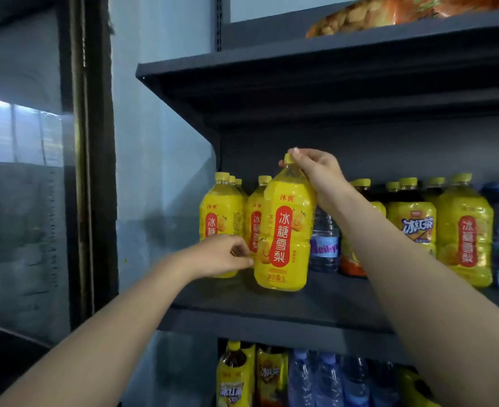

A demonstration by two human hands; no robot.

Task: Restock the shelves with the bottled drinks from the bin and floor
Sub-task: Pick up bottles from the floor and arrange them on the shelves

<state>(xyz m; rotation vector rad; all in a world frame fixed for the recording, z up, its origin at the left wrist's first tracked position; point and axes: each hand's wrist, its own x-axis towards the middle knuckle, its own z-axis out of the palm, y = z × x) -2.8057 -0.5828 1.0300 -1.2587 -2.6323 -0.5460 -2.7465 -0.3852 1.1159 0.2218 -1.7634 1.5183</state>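
Shelving step: the right hand grips the neck of a yellow bottle standing near the shelf's front edge, towards its left end. The left hand curls beside the bottle's lower side, and I cannot tell whether it holds anything. Next, probably, the bottle gets nudged back against the row of bottles.

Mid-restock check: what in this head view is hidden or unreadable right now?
1. Stock in the bin and on the floor: outside the frame, head view.
2. Bottles behind the front yellow bottle: head view, hidden by it and the right hand gripping its cap.
3. Grip of the left hand: head view, curled fingers blurred; contact unclear.
4. Label of the water bottle: head view, partly covered by the right forearm.
5. Bases of the lower-shelf bottles: head view, cut off by the bottom edge.
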